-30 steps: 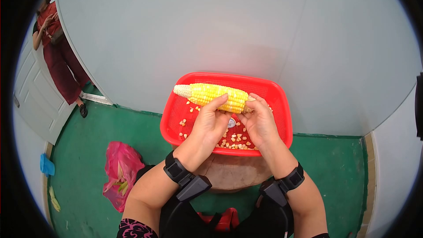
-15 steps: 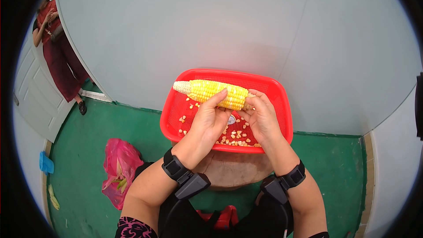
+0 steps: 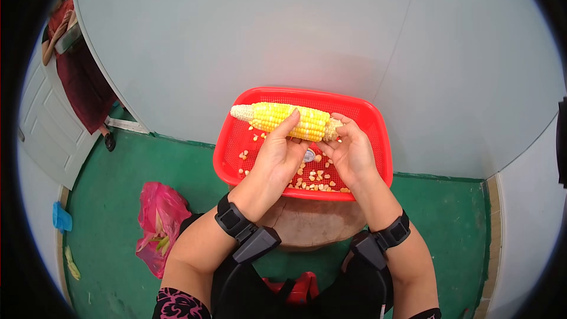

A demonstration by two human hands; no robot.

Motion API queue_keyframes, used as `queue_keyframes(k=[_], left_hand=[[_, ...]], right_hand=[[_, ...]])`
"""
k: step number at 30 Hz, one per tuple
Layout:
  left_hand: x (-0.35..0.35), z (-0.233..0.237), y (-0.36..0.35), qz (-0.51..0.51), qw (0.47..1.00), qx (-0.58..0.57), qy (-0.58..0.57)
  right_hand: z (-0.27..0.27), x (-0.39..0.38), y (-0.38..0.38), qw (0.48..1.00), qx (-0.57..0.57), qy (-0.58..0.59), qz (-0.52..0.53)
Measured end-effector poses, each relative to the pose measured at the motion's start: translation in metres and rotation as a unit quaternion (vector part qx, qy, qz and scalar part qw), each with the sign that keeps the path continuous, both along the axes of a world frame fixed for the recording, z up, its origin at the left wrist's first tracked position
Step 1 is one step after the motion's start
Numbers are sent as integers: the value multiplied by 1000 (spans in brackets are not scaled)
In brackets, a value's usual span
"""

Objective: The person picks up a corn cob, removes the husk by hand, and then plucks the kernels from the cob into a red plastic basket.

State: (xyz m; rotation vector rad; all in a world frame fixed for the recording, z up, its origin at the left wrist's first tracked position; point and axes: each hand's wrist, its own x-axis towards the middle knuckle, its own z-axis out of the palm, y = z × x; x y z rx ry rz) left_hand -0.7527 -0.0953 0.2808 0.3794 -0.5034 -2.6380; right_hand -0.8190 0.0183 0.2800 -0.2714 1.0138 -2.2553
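Note:
An ear of corn (image 3: 269, 117) is held level above a red plastic basket (image 3: 380, 121). Its left tip is bare of kernels and the middle is covered in yellow ones. My left hand (image 3: 279, 158) grips it from below, thumb lying across the front. At the stripped right end, the fingers and thumb of my right hand (image 3: 353, 152) close round the cob; part of that grip is hidden. Loose kernels (image 3: 319, 175) lie scattered over the mesh bottom of the basket. A round pale label (image 3: 309, 155) shows between my hands.
The basket rests on a round wooden stump (image 3: 313, 224) before a grey wall. A pink plastic bag (image 3: 158, 212) with husks stands on the green floor to the left. Farther left are a husk piece (image 3: 72, 263) and a blue scoop-like item (image 3: 61, 217). Someone stands by the door (image 3: 50, 118).
The ear has shifted slightly in my hands, showing more of its stripped right end. The person at the door has moved their arms. The view has tilted a little.

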Motion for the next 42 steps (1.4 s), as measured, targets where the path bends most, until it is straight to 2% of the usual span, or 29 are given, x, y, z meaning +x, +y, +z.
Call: queue_keyframes(k=[4, 10, 16, 34, 37, 40, 42], left_hand=[[0, -5, -3, -30, 1000, -4, 0], [2, 2, 1, -29, 999, -32, 22], [1, -6, -1, -45, 996, -66, 49], [2, 2, 2, -11, 1000, -10, 6], [1, -3, -1, -20, 999, -18, 25], [0, -7, 0, -27, 999, 0, 46], [-1, -11, -1, -18, 999, -1, 43]], right_hand=[[-5, -4, -3, 999, 4, -37, -1], [-3, 1, -1, 1000, 17, 15, -13], [-9, -3, -2, 999, -11, -33, -6], [-5, 0, -2, 1000, -3, 5, 15], [-1, -1, -3, 1000, -5, -28, 4], [-3, 5, -7, 995, 45, -47, -72], [-2, 4, -3, 997, 54, -49, -12]])
